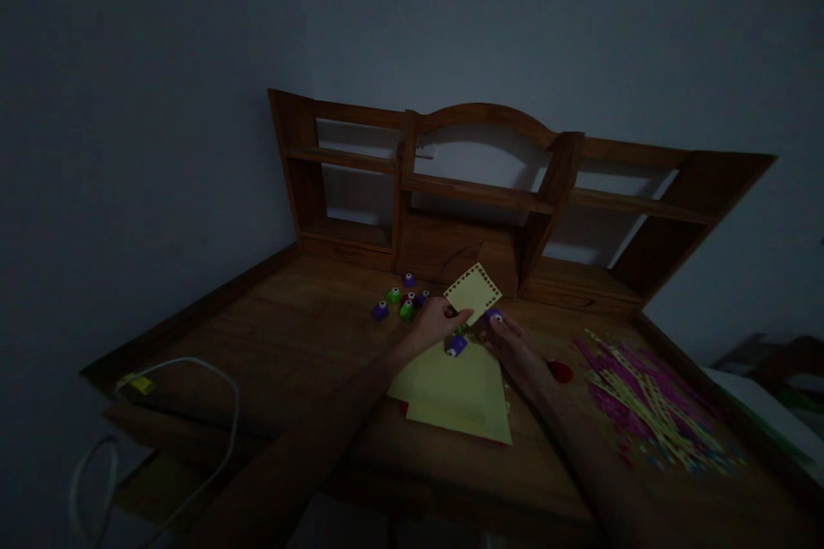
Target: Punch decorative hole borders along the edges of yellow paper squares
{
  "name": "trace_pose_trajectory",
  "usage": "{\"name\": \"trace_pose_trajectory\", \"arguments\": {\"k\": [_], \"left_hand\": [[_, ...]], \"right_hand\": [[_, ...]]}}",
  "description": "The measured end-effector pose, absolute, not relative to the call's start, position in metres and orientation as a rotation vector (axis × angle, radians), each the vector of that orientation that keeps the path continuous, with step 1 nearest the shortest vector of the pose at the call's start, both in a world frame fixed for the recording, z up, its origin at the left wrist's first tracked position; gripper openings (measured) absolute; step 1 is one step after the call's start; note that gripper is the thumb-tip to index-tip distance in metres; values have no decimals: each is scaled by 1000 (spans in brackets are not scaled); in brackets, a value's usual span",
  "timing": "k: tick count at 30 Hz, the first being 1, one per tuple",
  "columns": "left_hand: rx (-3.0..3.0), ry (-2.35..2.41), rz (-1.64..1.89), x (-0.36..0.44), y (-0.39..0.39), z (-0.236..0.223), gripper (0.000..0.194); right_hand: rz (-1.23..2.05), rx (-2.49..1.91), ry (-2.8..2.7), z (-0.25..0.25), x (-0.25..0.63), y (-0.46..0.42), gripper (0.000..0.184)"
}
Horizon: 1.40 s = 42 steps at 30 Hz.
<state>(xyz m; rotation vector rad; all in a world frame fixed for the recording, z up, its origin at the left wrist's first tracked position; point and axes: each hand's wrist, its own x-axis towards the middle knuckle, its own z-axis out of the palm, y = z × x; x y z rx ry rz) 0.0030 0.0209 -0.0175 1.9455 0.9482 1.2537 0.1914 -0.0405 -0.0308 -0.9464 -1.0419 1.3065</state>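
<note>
My left hand (pixel 439 322) pinches the lower left corner of a yellow card (pixel 475 292), which has rows of punched holes along several of its edges. Closed around a small purple craft punch (pixel 493 315), my right hand (pixel 511 345) is at the card's lower right edge. Whether the punch's slot is over the paper I cannot tell. Below the card, another purple punch (pixel 457 346) lies on a stack of yellow paper sheets (pixel 460 399), with red showing under their edge. More punches, such as a green one (pixel 406 310) and a purple one (pixel 380 310), sit left of my left hand.
On the right of the wooden desk (pixel 276 326) lies a pile of pink and yellow paper strips (pixel 650 403), with a round red object (pixel 560 371) nearby. A wooden shelf unit (pixel 476 189) stands at the back. A white cable (pixel 237 412) loops over the left front edge.
</note>
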Motion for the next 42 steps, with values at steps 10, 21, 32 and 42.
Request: {"name": "trace_pose_trajectory", "arguments": {"k": [10, 21, 32, 42], "left_hand": [[1891, 777, 1210, 4, 18, -19, 35], [1868, 752, 1206, 5, 21, -21, 28], [1877, 739, 1185, 4, 25, -25, 28], [1937, 709, 1147, 3, 22, -21, 32]], "right_hand": [[1335, -935, -1105, -23, 184, -45, 32], [1214, -1035, -1108, -26, 180, -44, 33], [1090, -1097, -1152, -25, 182, -43, 34], [1059, -1137, -1182, -34, 186, -39, 33]]}}
